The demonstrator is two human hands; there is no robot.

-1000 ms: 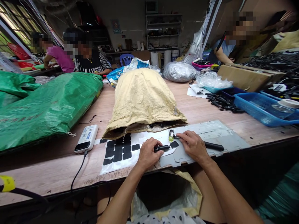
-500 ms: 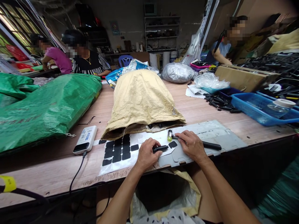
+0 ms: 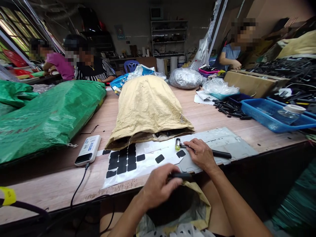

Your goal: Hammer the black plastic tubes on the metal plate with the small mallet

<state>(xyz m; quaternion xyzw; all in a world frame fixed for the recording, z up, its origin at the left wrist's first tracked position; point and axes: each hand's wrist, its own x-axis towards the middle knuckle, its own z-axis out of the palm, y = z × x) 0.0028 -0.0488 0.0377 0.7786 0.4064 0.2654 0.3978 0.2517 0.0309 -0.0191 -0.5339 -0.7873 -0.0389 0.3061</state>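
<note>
My left hand (image 3: 161,184) is closed around a slim black plastic part (image 3: 181,175), above the open sack (image 3: 207,204) on my lap. Fingers of my right hand (image 3: 201,153) wrap the shaft of a small hammer (image 3: 222,154), which lies across the grey board (image 3: 237,146). Its head has a yellowish end, and its black handle reaches out to the right. A white sheet (image 3: 145,168) with rows of black rounded-square stickers (image 3: 122,163) lies left of the hammer. Two loose black squares (image 3: 159,159) rest between the hands and the sheet's rows.
A beige sack (image 3: 148,105) opens toward me, dark parts in its mouth. Left are a white power bank (image 3: 88,149) with a cable and a green sack (image 3: 54,115). A blue tray (image 3: 271,120) stands right, near black parts (image 3: 232,110). Three people sit across the tables.
My left hand has moved down and toward me with the black part, from the sheet to over the lap sack. A black square is uncovered there. My right hand stays on the hammer.
</note>
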